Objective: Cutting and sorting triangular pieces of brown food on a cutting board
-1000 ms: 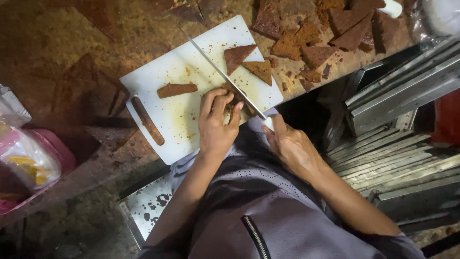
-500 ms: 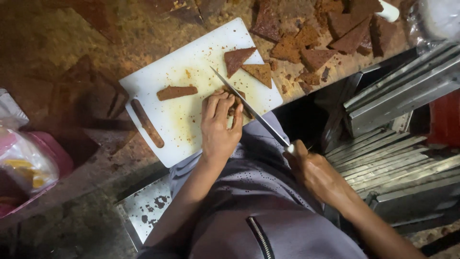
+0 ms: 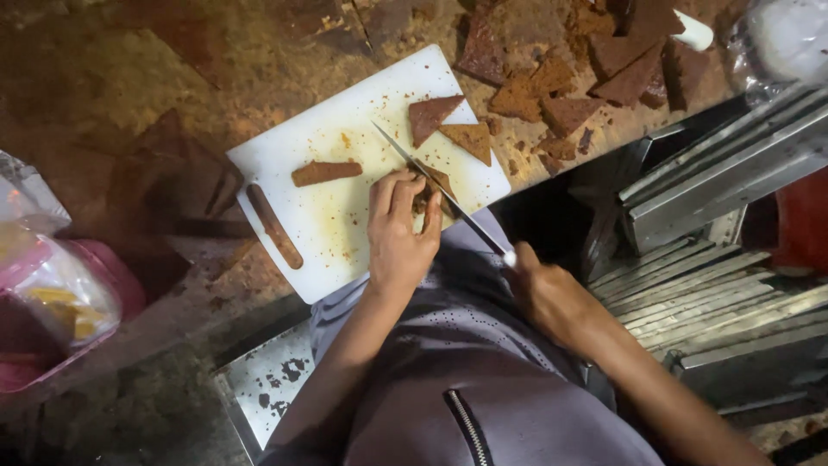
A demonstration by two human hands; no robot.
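A white cutting board [image 3: 345, 138] lies on a stained brown counter. My left hand [image 3: 398, 233] presses down on a brown slab piece [image 3: 438, 183] at the board's near edge. My right hand [image 3: 548, 293] grips the handle of a long knife [image 3: 435, 190], whose blade crosses that piece beside my left fingers. Two brown triangles [image 3: 453, 129] lie at the board's right end. A brown strip [image 3: 326, 172] rests in the middle of the board.
Several more brown triangular pieces [image 3: 586, 73] are heaped on the counter at the upper right. Stacked metal trays [image 3: 724, 216] stand to the right. A pink tub with a plastic bag [image 3: 60, 293] sits at the left. A spotted metal tray [image 3: 267, 384] lies below the counter edge.
My right hand has drawn back toward me, pulling the knife blade through the piece under my left hand. My left hand stays in place on the piece.
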